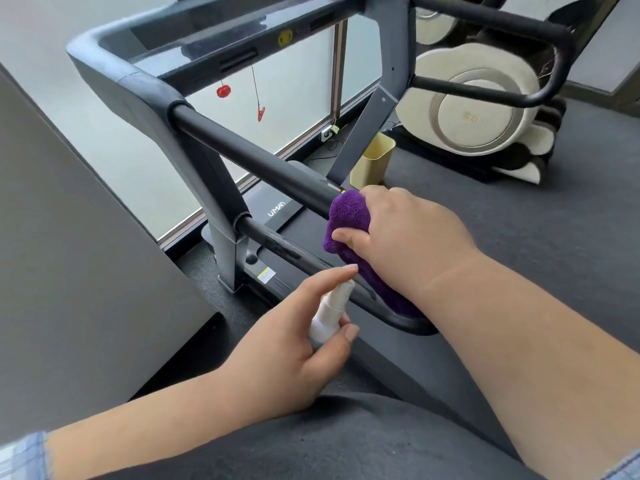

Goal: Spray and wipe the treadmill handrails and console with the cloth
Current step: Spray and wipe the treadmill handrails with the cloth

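My right hand [401, 233] grips a purple cloth [348, 216] wrapped around the near end of the treadmill's upper black left handrail [249, 157]. The cloth hangs down over the lower rail [287, 251], which curves round below my wrist. My left hand [294, 344] holds a small white spray bottle [330, 311] just below the lower rail, index finger on its nozzle top. The dark console [214, 32] spans the top of the frame, with a red safety clip [260, 112] dangling from it on a cord.
A dark panel [86, 254] stands close on the left. A frosted window [298, 98] lies beyond the treadmill, with a beige bin [374, 161] on the floor and a white massage chair [478, 102] at right. The right handrail [502, 19] runs across the top right.
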A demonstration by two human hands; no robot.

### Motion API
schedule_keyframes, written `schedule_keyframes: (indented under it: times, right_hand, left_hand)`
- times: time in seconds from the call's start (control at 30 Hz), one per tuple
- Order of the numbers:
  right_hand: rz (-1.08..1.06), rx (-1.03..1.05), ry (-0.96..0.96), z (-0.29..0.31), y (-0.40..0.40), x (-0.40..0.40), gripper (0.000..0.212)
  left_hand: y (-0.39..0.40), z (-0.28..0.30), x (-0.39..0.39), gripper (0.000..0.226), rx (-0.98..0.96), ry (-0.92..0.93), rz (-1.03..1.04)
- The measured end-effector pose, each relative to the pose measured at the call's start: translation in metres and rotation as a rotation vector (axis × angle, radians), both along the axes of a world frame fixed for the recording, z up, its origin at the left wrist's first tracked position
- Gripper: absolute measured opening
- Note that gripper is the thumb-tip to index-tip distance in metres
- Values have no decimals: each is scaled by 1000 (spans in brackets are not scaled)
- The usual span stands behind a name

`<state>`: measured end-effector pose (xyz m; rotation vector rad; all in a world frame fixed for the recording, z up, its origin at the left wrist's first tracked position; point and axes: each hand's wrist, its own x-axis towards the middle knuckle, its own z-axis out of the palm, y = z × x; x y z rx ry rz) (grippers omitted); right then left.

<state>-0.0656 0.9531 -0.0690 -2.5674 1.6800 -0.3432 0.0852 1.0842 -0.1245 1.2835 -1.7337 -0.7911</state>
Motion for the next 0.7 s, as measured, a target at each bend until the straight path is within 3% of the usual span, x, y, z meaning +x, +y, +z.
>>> schedule_keyframes:
  times: [0.33,0.53,0.7]
  right_hand:
    - [-44,-320,-311,-45,28,-47,56]
    - [-87,-322,-721,-91,46,-65,71]
    - [-88,-273,-844,-119,55,-72,76]
  left_hand:
    - [28,-3,-14,56,49,-71,73]
    - [45,-5,-15,56,59,-138,101]
    - [49,-11,-21,59,110,-175,156]
